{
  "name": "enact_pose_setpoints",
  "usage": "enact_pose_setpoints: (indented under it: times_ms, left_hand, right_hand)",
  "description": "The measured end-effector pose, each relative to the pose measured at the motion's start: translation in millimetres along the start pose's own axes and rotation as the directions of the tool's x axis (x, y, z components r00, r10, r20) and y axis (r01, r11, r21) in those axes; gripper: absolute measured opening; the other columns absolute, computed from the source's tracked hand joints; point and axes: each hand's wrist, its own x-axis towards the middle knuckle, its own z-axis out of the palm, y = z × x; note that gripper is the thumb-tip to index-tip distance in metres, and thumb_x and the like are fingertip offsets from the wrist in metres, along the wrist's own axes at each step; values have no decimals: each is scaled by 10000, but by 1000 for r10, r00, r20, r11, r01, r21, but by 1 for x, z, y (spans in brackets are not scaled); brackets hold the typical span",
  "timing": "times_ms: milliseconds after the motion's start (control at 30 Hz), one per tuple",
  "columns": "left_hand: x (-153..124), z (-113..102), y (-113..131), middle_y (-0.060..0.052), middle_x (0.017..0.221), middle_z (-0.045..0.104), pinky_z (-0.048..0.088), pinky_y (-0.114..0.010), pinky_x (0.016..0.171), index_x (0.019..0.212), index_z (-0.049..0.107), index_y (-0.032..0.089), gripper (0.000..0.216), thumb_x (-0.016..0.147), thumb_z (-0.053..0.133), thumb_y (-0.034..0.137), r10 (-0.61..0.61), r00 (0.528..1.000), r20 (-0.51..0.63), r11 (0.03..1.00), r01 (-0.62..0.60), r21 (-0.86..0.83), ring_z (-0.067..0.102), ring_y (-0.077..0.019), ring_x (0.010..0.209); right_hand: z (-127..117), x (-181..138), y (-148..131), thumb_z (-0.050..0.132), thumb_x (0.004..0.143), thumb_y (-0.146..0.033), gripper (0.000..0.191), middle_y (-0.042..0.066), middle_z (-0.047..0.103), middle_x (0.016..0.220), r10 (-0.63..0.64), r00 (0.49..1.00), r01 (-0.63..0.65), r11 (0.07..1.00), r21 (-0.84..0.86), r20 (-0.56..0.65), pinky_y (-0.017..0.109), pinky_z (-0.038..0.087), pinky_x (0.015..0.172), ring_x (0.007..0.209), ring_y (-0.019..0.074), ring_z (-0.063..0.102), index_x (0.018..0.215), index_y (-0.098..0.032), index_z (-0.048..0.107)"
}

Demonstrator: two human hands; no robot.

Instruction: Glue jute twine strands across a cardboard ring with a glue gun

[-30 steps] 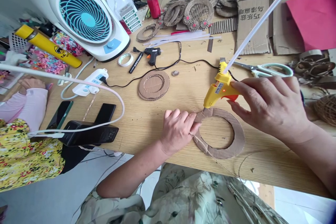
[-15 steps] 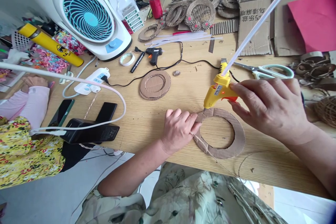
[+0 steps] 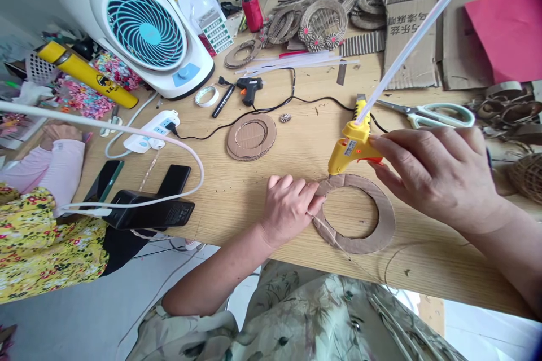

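Note:
My right hand [image 3: 438,180] is closed round a yellow hot glue gun [image 3: 351,144], its nozzle pointing down at the upper left of a flat cardboard ring [image 3: 384,224]. A long translucent glue stick [image 3: 419,42] slants up out of the gun's back. On the ring's left edge, my left hand [image 3: 285,206] is closed, pinching the ring together with a thin twine [image 3: 337,241]. That twine runs from the fingers across the ring toward the table's front edge. Whether the nozzle touches the cardboard, I cannot tell.
Nearby lie a cardboard disc [image 3: 234,138], a black glue gun [image 3: 249,90], scissors [image 3: 442,114] and a power strip [image 3: 150,132]. A white fan [image 3: 146,34] stands at the back left. A white cable [image 3: 127,204] loops near power banks; another person's sleeve [image 3: 65,169] is at far left.
My hands, the glue gun and the ring stay nearly in place. The view has shifted very slightly, moving things on the left a little to the right.

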Motion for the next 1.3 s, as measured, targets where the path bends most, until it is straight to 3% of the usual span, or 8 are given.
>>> enact_pose_setpoints:
  times_ms: [633,900,1133,1300]
  left_hand:
    - [0,0,0,-17,765,661,303,-402,743,1004,691,211,240,980,556,409,-10,1000,24,1000,10,-12,534,-217,800]
    - [0,-2,1,-21,772,665,309,-408,751,1003,691,207,242,981,560,409,-16,999,43,1000,16,-14,540,-215,802]
    - [0,-2,1,-24,772,664,308,-404,756,998,692,213,236,981,561,409,-20,999,47,1000,20,-9,539,-212,803]
    - [0,-2,1,-25,762,660,302,-401,750,990,692,209,237,980,563,409,-14,999,36,1000,14,-4,534,-212,796]
  right_hand:
    - [-2,2,1,688,883,-317,427,64,729,1020,-19,1000,19,1000,-1,-16,355,287,702,817,207,501,1265,-172,561]
    - [-2,2,2,678,887,-325,555,62,742,1016,-4,1000,4,1000,19,-28,365,305,702,797,213,517,1391,-188,490]
    - [-3,1,4,678,889,-321,547,62,739,1028,-8,1000,8,1000,8,-21,366,299,704,790,211,506,1387,-189,491]
    - [-2,1,4,691,880,-339,445,51,736,1035,-9,1000,9,1000,-15,-16,363,299,703,775,206,492,1277,-193,553]
